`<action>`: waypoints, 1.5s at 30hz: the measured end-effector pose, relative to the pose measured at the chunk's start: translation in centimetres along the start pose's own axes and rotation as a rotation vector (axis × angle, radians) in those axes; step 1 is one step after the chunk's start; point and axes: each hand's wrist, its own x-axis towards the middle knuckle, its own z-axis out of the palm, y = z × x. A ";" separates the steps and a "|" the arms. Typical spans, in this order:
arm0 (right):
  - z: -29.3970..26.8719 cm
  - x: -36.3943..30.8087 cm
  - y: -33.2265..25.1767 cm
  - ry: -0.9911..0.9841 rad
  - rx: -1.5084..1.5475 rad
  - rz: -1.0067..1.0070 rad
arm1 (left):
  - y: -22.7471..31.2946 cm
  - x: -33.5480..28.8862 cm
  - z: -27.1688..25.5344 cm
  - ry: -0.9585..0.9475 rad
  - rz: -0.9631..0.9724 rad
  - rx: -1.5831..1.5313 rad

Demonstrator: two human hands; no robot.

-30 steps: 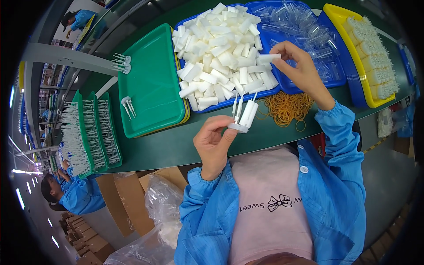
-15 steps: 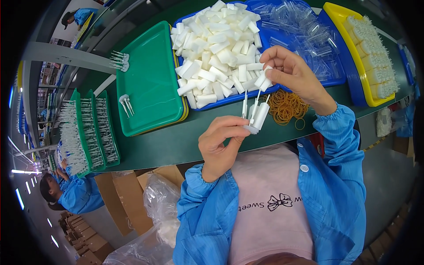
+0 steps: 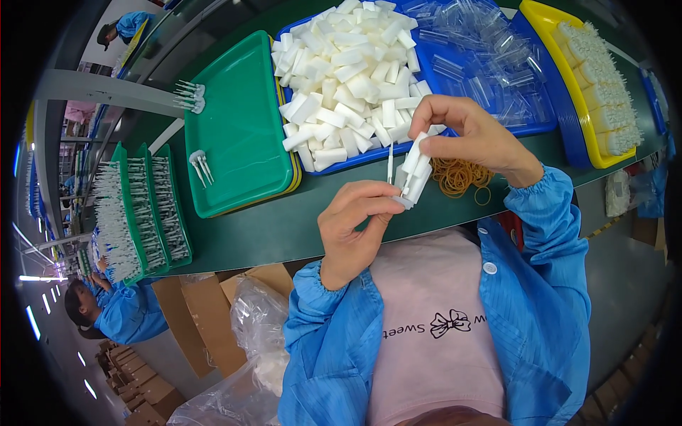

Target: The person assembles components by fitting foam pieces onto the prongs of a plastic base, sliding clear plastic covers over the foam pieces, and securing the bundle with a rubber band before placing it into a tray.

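In the head view, the left hand is in front of the person's chest, over the edge of the dark green table. Its thumb and fingers are pinching the flat base of a white pronged piece, which is held up in the air, with its prongs pointing upward and away from the person. One thin prong, on the left side of the piece, stands bare, and a white sleeve stands on the right side of the same base.

The right hand comes from the other side, and its thumb and forefinger pinch the upper part of a second white cylinder. The lower end of this cylinder is at the prongs, just beside the sleeve; whether it is already around a prong, I cannot tell.

Behind the hands there is a blue tray with a high heap of similar white cylinders. To the right of it, another blue tray contains clear tubes. Orange rubber bands lie in a loose pile on the table, near the right hand. On the left, a green tray bears two small groups of white pronged parts, well apart from each other
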 end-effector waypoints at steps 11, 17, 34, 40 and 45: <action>2.5 -1.2 -0.9 -0.004 -0.035 0.001 | -0.7 -0.4 0.5 0.148 -0.090 -0.049; -0.3 1.3 1.1 0.215 -0.494 -0.258 | -1.4 -1.2 -0.2 0.136 -0.263 -0.223; -1.6 1.6 3.2 0.364 -0.917 -0.359 | -1.1 -1.5 -0.5 0.132 -0.224 -0.150; -0.2 0.6 1.0 0.213 -0.881 -0.493 | 0.0 -0.9 -0.4 0.063 -0.115 -0.017; 0.0 0.4 1.0 0.133 -0.797 -0.510 | 0.5 -0.8 -0.7 0.021 -0.149 0.001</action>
